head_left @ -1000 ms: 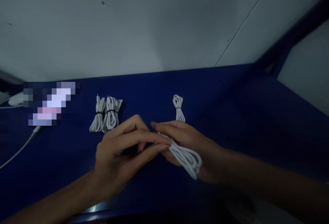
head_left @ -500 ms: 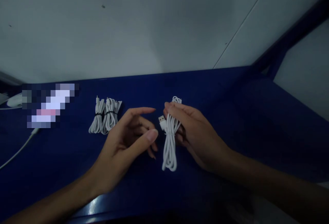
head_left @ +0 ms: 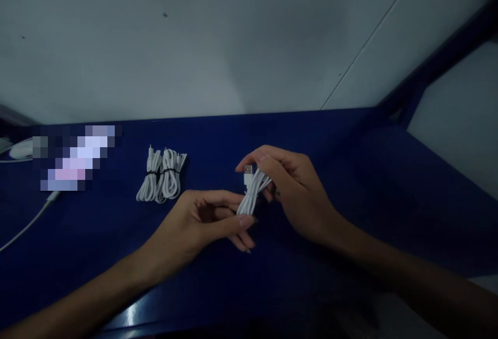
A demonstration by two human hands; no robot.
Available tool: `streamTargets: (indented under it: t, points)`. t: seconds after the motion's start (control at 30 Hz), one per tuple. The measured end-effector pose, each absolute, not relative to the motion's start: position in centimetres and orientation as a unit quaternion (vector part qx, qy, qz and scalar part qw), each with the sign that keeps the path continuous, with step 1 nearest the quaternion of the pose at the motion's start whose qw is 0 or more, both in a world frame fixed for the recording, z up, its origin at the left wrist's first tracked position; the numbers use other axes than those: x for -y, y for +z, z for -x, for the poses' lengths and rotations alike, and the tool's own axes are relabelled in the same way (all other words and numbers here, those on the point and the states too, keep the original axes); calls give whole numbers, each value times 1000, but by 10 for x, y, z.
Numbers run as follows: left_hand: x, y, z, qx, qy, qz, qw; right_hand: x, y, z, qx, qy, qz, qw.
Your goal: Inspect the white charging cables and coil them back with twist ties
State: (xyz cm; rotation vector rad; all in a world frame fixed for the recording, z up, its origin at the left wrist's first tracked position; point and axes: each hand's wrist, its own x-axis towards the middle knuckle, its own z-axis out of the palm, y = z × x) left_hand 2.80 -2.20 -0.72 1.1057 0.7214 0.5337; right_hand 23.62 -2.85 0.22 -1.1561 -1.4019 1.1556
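Between my hands is a coiled white USB cable [head_left: 252, 194], its metal plug pointing away from me. My left hand [head_left: 212, 220] pinches the near end of the coil between thumb and fingers. Around the far end, my right hand [head_left: 291, 183] is closed, with the thumb on top and the index finger reaching past the plug. The ends of the coil are partly hidden by my fingers. Left of my hands, several white cable bundles [head_left: 161, 175] with black ties lie side by side on the blue table [head_left: 210, 137].
Farther left lies a pixelated, bright phone-like object [head_left: 78, 160] with a white cord [head_left: 33, 222] running from it. A white rounded device [head_left: 22, 148] sits at the far left edge. A pale wall [head_left: 187, 59] rises behind the table, and a dark blue beam [head_left: 424, 80] slants up at right.
My left hand has moved right and closed on the near end of the cable coil. The coil has tilted, and my right hand has shifted its grip around the far end.
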Motion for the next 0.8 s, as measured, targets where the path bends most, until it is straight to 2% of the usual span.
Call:
streamTargets:
  t: [0.27,0.43,0.57,0.67,0.8]
  points:
    - [29,-3,-24,-297,200,-555,751,26,0,-238,592,568,404,406]
    - [31,-1,-23,-305,209,-586,721,29,-3,-233,616,433,479,452]
    - [33,0,-24,-317,187,-618,694,30,-3,-230,649,354,497,454]
    - [35,-4,-23,-309,179,-615,703,26,-4,-234,679,334,493,430]
    - [35,-8,-22,-305,199,-622,693,20,-4,-241,713,361,484,357]
